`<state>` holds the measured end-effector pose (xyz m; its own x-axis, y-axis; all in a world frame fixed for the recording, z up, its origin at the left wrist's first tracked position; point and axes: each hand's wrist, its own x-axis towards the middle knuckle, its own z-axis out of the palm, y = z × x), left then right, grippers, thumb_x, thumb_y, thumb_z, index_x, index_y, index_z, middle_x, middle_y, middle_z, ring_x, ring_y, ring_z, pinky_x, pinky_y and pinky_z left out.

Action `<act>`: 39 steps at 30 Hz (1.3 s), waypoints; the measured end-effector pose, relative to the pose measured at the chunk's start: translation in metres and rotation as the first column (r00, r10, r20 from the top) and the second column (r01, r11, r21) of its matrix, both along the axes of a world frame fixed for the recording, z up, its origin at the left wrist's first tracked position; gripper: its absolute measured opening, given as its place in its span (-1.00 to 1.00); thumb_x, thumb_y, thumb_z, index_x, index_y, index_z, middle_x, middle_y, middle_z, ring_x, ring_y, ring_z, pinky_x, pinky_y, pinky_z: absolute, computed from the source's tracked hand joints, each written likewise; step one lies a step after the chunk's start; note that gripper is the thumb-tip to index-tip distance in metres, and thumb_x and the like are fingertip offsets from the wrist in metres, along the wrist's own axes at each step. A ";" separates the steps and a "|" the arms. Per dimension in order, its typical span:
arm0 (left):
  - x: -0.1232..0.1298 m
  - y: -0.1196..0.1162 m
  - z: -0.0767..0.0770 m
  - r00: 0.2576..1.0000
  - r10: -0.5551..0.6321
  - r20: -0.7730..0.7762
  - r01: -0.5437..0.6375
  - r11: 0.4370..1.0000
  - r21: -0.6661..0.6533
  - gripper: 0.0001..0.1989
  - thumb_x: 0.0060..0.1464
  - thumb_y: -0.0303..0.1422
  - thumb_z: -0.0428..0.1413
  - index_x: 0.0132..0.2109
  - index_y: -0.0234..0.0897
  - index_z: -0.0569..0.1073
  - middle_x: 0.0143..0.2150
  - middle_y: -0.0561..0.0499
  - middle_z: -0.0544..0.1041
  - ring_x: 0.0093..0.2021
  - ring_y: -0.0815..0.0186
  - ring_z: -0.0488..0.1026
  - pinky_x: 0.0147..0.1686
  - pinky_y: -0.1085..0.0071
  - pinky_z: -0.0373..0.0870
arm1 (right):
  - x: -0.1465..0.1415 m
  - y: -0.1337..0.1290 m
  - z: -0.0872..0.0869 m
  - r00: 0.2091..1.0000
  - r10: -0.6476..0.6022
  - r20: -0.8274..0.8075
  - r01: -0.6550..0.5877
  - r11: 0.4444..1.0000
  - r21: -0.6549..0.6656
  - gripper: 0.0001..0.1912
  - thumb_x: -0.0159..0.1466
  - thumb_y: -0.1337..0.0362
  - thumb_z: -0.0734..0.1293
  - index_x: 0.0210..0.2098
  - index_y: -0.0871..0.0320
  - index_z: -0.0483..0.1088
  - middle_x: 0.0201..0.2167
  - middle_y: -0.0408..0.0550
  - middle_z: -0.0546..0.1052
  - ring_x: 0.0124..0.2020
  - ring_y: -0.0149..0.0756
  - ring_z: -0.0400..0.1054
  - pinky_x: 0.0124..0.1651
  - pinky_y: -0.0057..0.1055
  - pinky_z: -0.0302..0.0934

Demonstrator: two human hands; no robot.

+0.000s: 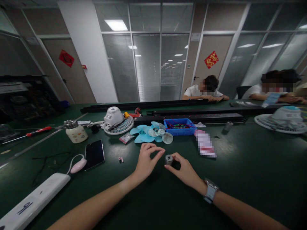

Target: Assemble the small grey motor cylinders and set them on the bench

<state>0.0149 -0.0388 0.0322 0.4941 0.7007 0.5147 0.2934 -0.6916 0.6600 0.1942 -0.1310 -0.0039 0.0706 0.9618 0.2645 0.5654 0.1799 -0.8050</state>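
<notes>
Upright on the green table point(144, 210) stands a small metal cylinder point(169, 159), gripped at its side between the thumb and index finger of my right hand point(183, 169). My left hand point(147, 159) hovers just left of the cylinder, its thumb and index finger reaching toward each other with a small gap; nothing can be seen between them. Beyond my hands lie light blue fan blades point(144, 133) and a blue tray point(179, 127) holding wires and small parts.
A phone point(94, 155), a white power strip point(35, 201), a jar point(76, 132) and a screwdriver point(39, 131) lie left. Fan housings point(117, 123) point(284, 121), black rails point(192, 118), a pink-white packet point(205, 143) and another cylinder point(228, 126) are farther back. People sit opposite.
</notes>
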 end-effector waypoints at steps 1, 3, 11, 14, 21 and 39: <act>-0.007 0.004 -0.003 0.999 0.031 -0.013 -0.031 0.999 0.014 -0.81 0.17 -0.20 0.12 -0.15 -0.06 0.61 -0.19 -0.02 0.48 -0.05 0.14 0.32 -0.03 0.21 0.27 | 0.000 0.000 0.002 1.000 -0.003 0.002 0.003 1.000 -0.005 -0.69 0.24 0.11 0.39 -0.11 0.13 0.33 -0.11 -0.09 0.44 -0.06 -0.27 0.34 0.02 -0.31 0.26; -0.023 0.014 -0.012 0.993 0.079 -0.086 -0.078 0.997 0.019 -0.79 0.17 -0.17 0.11 -0.14 -0.04 0.61 -0.22 -0.03 0.48 -0.09 0.13 0.33 -0.06 0.21 0.27 | -0.001 -0.001 0.005 1.000 -0.011 0.006 0.011 1.000 -0.014 -0.68 0.23 0.12 0.39 -0.11 0.13 0.33 -0.11 -0.09 0.44 -0.06 -0.27 0.34 0.03 -0.30 0.26; -0.038 0.020 -0.040 0.942 -0.025 -0.333 -0.001 0.997 -0.075 -0.78 0.13 -0.08 0.12 -0.19 0.07 0.63 -0.34 -0.02 0.52 -0.21 0.14 0.34 -0.21 0.26 0.25 | -0.001 -0.002 0.003 0.998 -0.039 0.048 0.041 0.998 -0.048 -0.66 0.24 0.08 0.38 -0.07 0.12 0.38 -0.08 -0.07 0.43 -0.06 -0.25 0.32 0.05 -0.25 0.24; -0.037 0.018 -0.031 0.925 -0.051 -0.375 0.022 0.997 -0.080 -0.70 0.16 -0.06 0.08 -0.07 0.01 0.59 -0.29 -0.03 0.52 -0.19 0.15 0.35 -0.19 0.27 0.27 | -0.001 -0.002 0.004 0.996 -0.055 0.065 0.059 0.997 -0.054 -0.62 0.24 0.04 0.37 -0.04 0.12 0.40 -0.07 -0.06 0.43 -0.04 -0.23 0.32 0.07 -0.25 0.23; -0.099 0.078 0.021 0.574 0.672 -0.467 -0.505 0.740 0.445 -0.41 0.22 -0.07 -0.08 0.26 -0.35 0.25 0.12 -0.35 0.36 0.09 -0.18 0.27 0.00 0.00 0.18 | 0.028 -0.028 0.017 0.978 -0.210 0.007 0.210 0.977 -0.047 -0.42 0.24 -0.13 0.27 0.06 0.17 0.36 0.00 0.02 0.43 0.02 -0.12 0.32 0.12 -0.14 0.21; -0.175 0.150 0.008 0.224 0.567 -0.793 -0.808 0.563 0.175 -0.34 0.07 -0.01 -0.06 0.29 -0.10 0.22 0.21 -0.42 0.25 0.05 -0.33 0.36 -0.11 0.00 0.27 | 0.116 -0.086 0.019 0.734 -0.676 0.072 0.679 0.727 -0.099 -0.23 0.00 -0.27 0.31 -0.05 0.24 0.42 -0.10 0.14 0.48 -0.49 -0.19 0.38 -0.53 -0.35 0.24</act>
<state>-0.1599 0.1111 0.0399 -0.1745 0.9842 0.0313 0.9843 0.1735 0.0318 0.3107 -0.2167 0.0150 0.7091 0.6839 0.1720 0.5250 -0.3490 -0.7763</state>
